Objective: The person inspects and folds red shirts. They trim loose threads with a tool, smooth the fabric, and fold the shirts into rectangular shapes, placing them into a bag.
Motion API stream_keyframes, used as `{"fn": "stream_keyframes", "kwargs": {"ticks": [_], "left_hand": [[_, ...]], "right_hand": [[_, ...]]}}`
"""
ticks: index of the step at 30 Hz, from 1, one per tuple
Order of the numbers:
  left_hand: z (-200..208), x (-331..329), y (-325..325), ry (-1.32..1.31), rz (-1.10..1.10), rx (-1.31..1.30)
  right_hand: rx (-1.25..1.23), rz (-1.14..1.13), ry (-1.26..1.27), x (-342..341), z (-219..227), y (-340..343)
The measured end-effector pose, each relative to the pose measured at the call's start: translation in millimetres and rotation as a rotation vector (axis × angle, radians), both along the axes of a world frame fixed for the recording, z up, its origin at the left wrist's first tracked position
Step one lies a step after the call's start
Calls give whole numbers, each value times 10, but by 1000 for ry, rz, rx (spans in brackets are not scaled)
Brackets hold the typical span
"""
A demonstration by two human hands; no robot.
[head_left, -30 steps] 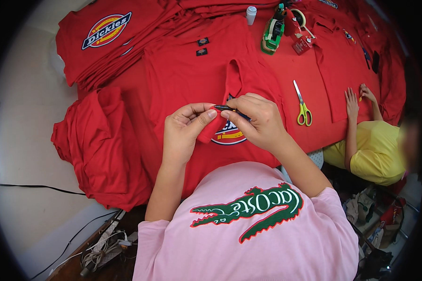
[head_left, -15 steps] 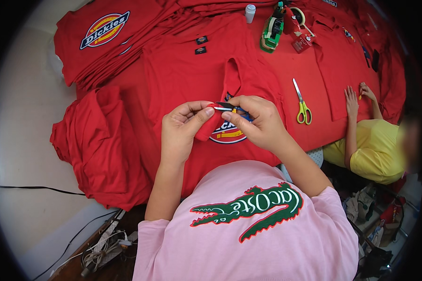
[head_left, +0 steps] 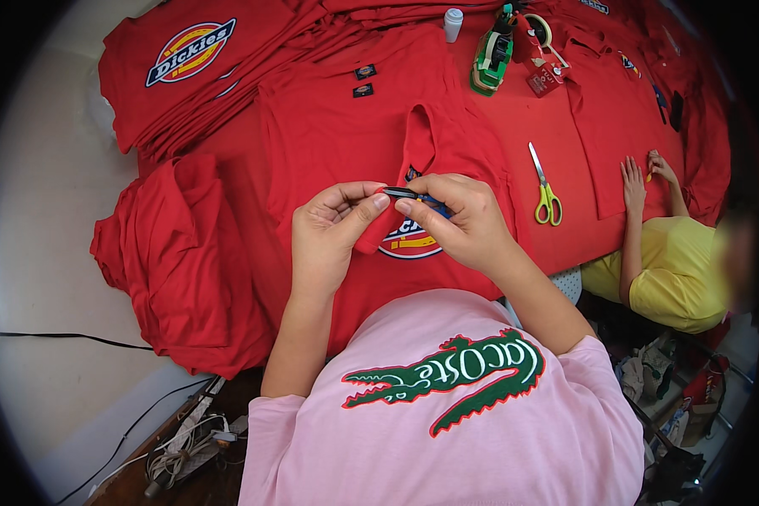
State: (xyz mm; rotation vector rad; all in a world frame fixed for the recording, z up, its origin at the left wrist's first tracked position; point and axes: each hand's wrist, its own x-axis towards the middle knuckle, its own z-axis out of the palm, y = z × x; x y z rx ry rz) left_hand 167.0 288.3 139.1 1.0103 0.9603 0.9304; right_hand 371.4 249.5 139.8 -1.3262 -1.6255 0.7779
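My left hand (head_left: 333, 232) and my right hand (head_left: 457, 221) meet above a red shirt (head_left: 337, 143) spread flat on the table. Between the fingertips of both hands I pinch a small dark flat piece (head_left: 399, 193), possibly a label. Under my right hand a round printed emblem (head_left: 409, 240) on the shirt shows partly. Two small dark labels (head_left: 363, 80) lie on the shirt farther away.
Stacks of red shirts (head_left: 185, 63) fill the far left, and a folded red pile (head_left: 181, 261) hangs off the left edge. Green-handled scissors (head_left: 546, 190), a green tape dispenser (head_left: 491, 57) and a white bottle (head_left: 453, 24) lie beyond. Another person's hands (head_left: 641, 173) rest at right.
My hands have stayed almost in place, fingertips working the small dark piece slightly. The other person's hands have barely moved.
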Motion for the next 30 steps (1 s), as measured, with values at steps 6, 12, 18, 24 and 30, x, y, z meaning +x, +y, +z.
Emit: {"fn": "stream_keyframes", "kwargs": {"ticks": [6, 12, 18, 24, 30], "left_hand": [[38, -7, 17, 39, 8, 31], [-13, -28, -6, 39, -21, 29], [-15, -27, -5, -5, -20, 10], [40, -39, -7, -19, -17, -28], [-36, -56, 2, -47, -22, 10]], "right_hand": [[39, -7, 27, -17, -24, 38], [-28, 17, 3, 3, 8, 29], [-37, -27, 106, -41, -63, 42], [-84, -221, 441, 24, -50, 185], [-29, 18, 213, -34, 183, 132]]}}
